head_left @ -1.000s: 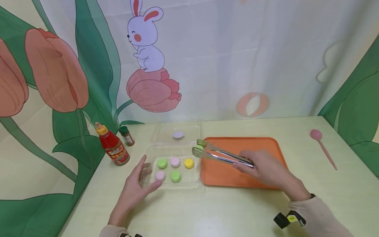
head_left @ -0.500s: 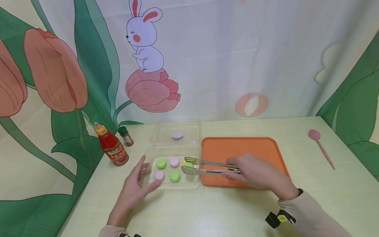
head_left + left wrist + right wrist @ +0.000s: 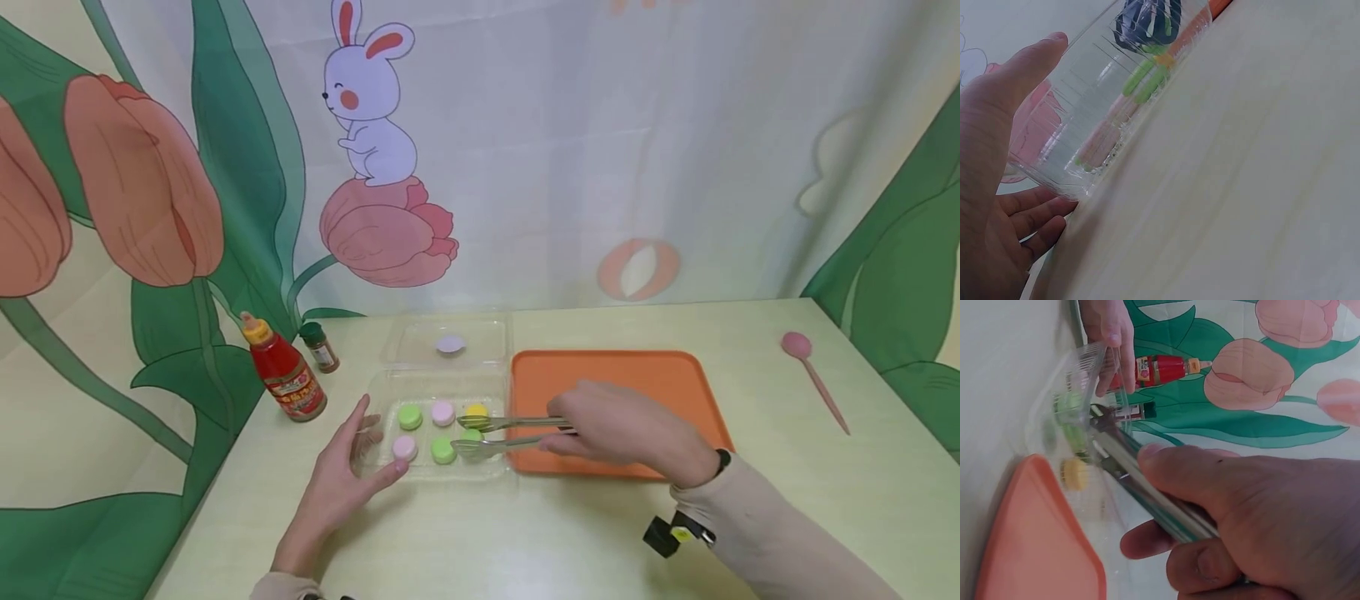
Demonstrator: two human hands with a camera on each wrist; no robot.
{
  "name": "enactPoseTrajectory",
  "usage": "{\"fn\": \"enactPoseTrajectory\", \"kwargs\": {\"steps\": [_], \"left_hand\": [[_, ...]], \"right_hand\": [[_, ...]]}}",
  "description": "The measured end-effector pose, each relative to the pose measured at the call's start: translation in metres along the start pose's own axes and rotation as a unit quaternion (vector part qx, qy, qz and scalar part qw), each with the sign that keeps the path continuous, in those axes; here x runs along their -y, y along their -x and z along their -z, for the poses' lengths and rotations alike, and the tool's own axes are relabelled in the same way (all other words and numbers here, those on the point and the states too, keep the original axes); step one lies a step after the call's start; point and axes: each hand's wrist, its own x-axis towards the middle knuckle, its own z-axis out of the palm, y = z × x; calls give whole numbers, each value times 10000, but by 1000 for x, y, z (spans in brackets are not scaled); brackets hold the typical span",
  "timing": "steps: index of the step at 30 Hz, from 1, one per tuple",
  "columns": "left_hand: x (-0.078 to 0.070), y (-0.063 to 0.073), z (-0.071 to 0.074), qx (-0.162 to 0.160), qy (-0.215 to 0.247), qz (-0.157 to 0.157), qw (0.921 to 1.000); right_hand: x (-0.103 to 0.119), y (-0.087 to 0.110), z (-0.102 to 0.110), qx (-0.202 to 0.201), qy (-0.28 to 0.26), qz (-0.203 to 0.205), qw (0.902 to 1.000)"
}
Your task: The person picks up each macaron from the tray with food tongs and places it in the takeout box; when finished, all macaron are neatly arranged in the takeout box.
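Note:
A clear plastic box [image 3: 491,472], its lid folded back, holds pink, green and yellow macarons in rows. At its left end is my left hand [image 3: 337,483], thumb along the front side and fingers round the far side, holding it steady; the left wrist view shows thumb and fingers spanning the end wall. My right hand [image 3: 626,429] grips metal tongs [image 3: 525,422], which reach left over the tray into the box. Between the tong tips lies a green macaron [image 3: 472,435], just in front of the yellow macaron [image 3: 477,411]. Whether the tips still press on it I cannot tell.
An orange tray [image 3: 600,367] stands right of the box. A pale purple oval piece [image 3: 450,343] shows at the lid. Behind on the left are a red sauce bottle [image 3: 288,375] and a small spice jar [image 3: 320,347]. A pink spoon [image 3: 813,379] lies far right.
My right hand has moved left and toward me, bringing the tongs and green macaron from above the tray's edge into the box's front right spot. My left hand has stayed in place.

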Motion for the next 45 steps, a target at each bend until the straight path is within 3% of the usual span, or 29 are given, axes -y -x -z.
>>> {"fn": "enactPoseTrajectory", "kwargs": {"steps": [11, 23, 37, 45], "left_hand": [[2, -2, 0, 51, -64, 60, 9999], [1, -1, -1, 29, -68, 36, 10000], [0, -1, -1, 79, -34, 144, 9999], [1, -2, 0, 48, -31, 76, 10000]], "right_hand": [[27, -9, 14, 175, 281, -450, 9984], [36, -14, 17, 418, 429, -768, 9952], [33, -10, 19, 408, 304, -849, 9951], [11, 11, 30, -95, -402, -564, 9976]]}}
